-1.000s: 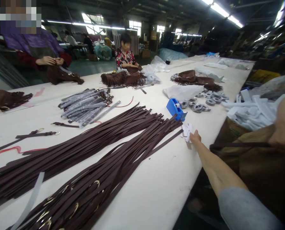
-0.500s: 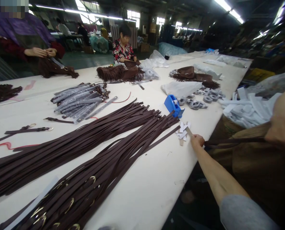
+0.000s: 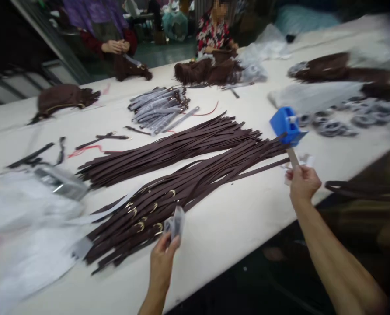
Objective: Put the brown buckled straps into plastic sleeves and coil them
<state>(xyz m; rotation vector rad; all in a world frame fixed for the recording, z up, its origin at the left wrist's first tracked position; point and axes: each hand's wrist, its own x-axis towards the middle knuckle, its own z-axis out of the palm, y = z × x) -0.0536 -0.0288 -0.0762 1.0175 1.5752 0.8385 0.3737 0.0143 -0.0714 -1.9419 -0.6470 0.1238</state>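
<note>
My left hand [image 3: 162, 258] is closed on a small grey piece wrapped in clear plastic [image 3: 175, 222], held up beside the ringed ends of the dark brown straps [image 3: 195, 175]. What lies inside the wrapping is blurred. At the right, my right hand [image 3: 304, 181] pinches a flat beige strip [image 3: 292, 157]. The strip's upper end reaches the front of the blue tape dispenser [image 3: 286, 124]; whether it touches the cutting edge I cannot tell. Short white strips [image 3: 308, 160] lie partly hidden behind my right hand.
Plastic-wrapped straps [image 3: 158, 107] lie farther back, near brown fringed pieces [image 3: 208, 71]. Grey rolls [image 3: 332, 124] lie right of the dispenser. White plastic sheeting [image 3: 27, 245] covers the left front. Two people work across the table [image 3: 214, 249], one in a purple top [image 3: 95, 15].
My left hand has come into view with the wrapped piece. The beige strip in my right hand is now up at the dispenser, away from the white strips. The view has swung left and down.
</note>
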